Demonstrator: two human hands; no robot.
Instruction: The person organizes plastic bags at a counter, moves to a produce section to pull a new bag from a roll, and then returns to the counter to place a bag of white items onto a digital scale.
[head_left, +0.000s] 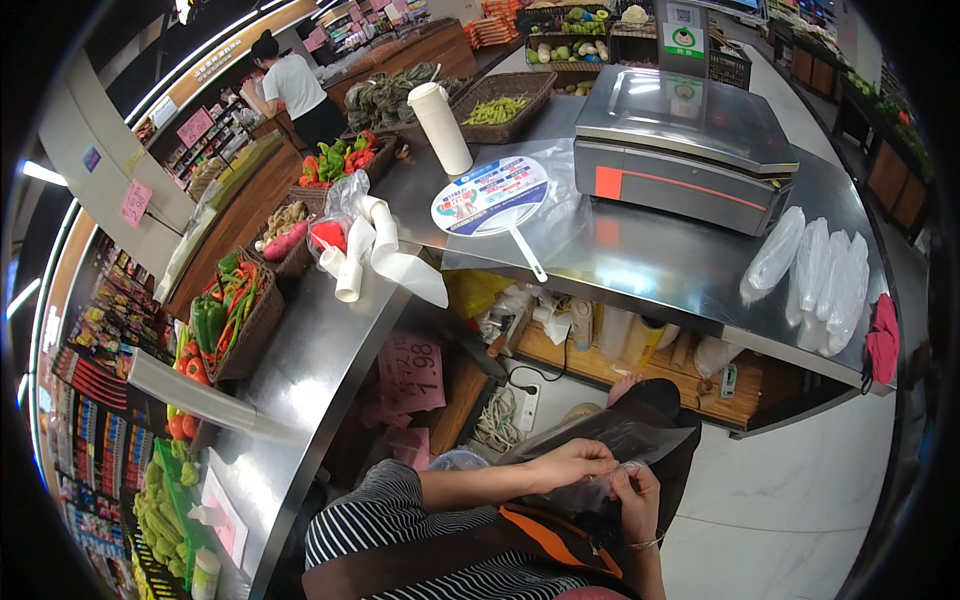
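Note:
Over my lap, both hands pinch a clear plastic bag (652, 442) near its edge. My left hand (574, 461) comes in from the left with its thumb and fingertips closed on the film. Close beside it, my right hand (636, 491) grips the same crumpled part, and a bracelet circles that wrist. The film spreads away over my dark-clad legs, and its far portion is see-through. What the bag may contain cannot be made out.
A steel counter (660, 255) wraps around me, bearing a weighing scale (682, 150), a hand fan (491, 196), a white flask (441, 129) and rolled plastic bags (829, 281). Vegetable baskets (240, 315) line the left side. Below are a power strip (529, 407) and coiled cable (499, 424). Another person (292, 90) stands beyond.

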